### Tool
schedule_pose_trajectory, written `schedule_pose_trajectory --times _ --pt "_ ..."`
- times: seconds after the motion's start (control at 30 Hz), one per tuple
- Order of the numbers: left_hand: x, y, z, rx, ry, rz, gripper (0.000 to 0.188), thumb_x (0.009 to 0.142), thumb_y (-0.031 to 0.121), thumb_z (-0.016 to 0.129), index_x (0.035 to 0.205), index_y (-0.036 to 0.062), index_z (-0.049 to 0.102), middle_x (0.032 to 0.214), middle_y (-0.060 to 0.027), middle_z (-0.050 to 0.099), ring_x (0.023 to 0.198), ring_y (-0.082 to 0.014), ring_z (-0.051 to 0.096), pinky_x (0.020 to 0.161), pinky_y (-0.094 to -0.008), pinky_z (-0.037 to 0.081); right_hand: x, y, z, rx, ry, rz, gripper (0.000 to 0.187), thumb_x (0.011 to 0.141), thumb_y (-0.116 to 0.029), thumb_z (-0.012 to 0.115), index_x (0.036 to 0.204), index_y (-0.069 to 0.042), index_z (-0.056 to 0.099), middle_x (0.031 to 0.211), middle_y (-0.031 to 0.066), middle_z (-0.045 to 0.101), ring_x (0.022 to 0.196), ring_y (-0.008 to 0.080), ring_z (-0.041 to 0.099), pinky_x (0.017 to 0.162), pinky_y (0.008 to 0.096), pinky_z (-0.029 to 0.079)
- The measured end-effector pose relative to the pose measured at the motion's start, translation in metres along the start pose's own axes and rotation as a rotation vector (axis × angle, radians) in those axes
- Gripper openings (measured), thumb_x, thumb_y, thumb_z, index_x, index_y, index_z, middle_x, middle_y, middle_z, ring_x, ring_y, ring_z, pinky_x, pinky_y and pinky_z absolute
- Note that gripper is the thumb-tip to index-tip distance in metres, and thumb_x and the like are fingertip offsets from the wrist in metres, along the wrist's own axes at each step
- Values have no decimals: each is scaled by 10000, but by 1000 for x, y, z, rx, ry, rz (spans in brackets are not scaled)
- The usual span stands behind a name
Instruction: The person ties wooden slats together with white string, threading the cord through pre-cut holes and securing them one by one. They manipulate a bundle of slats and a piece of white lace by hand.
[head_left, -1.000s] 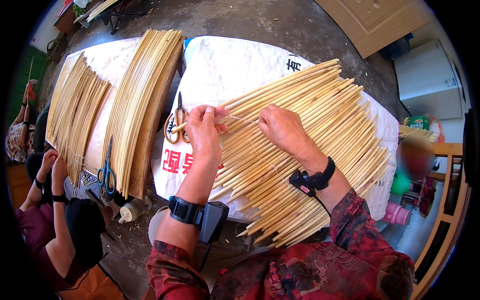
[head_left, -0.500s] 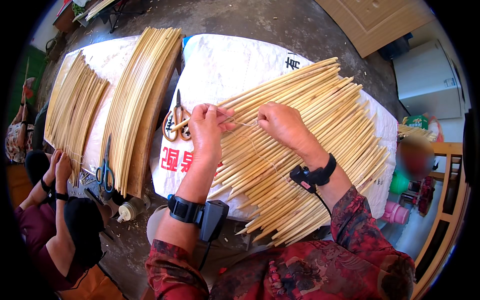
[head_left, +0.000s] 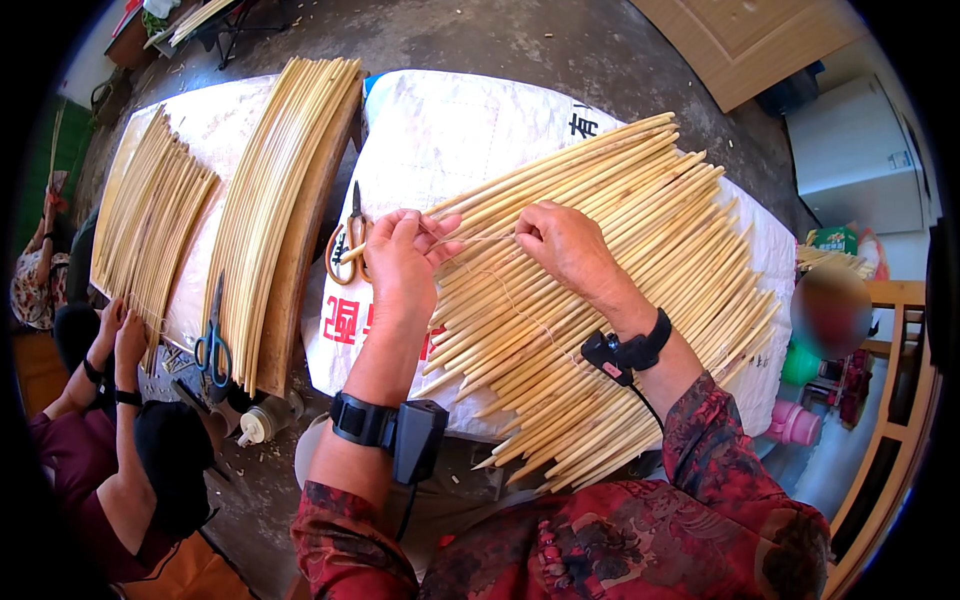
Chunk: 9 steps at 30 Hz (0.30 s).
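Many peeled, pale wooden sticks (head_left: 600, 290) lie side by side across a white woven sack (head_left: 450, 120), a thin string (head_left: 515, 297) running over them. Above their left part, my left hand (head_left: 405, 255) pinches the string, its other fingers partly curled. A stick's end (head_left: 352, 254) pokes out to the left of this hand; whether the hand grips that stick is hidden. My right hand (head_left: 565, 245) is closed on the string, which stretches between both hands. Scissors with brown handles (head_left: 335, 255) lie on the sack just left of my left hand, which partly covers them.
Left of me, another table carries a long row of sticks (head_left: 290, 190), a shorter row (head_left: 150, 220) and blue-handled scissors (head_left: 212, 350). A co-worker's hands (head_left: 120, 335) are at the shorter row. A jar (head_left: 262, 420) stands below. At right are a pink container (head_left: 793, 424) and a wooden frame (head_left: 890, 420).
My left hand has shifted slightly left, covering more of the brown-handled scissors. Between my hands the string is now straighter. My right hand has barely moved.
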<state>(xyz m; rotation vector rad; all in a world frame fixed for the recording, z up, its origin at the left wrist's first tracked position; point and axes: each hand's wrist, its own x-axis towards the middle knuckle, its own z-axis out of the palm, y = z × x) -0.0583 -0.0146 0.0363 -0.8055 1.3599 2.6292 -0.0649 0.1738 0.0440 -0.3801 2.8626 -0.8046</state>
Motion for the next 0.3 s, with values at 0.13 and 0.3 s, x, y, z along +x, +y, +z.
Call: schedule_pose_trajectory --times 0.13,0.3 --pt "11 -7 -14 237 -95 56 86 896 97 477 903 13 492 731 -60 517 642 -173 558 571 -300 509 0 1 5 10 20 -1 101 781 -129 544 767 -40 589 759 117 598 737 286 596 650 392 477" --pt "17 -11 -17 897 -260 199 229 876 130 520 1077 21 518 769 -76 580 616 -155 542 659 -338 516 1 1 5 0 21 -2 106 781 -145 550 772 -49 594 773 120 604 750 287 600 654 394 478"
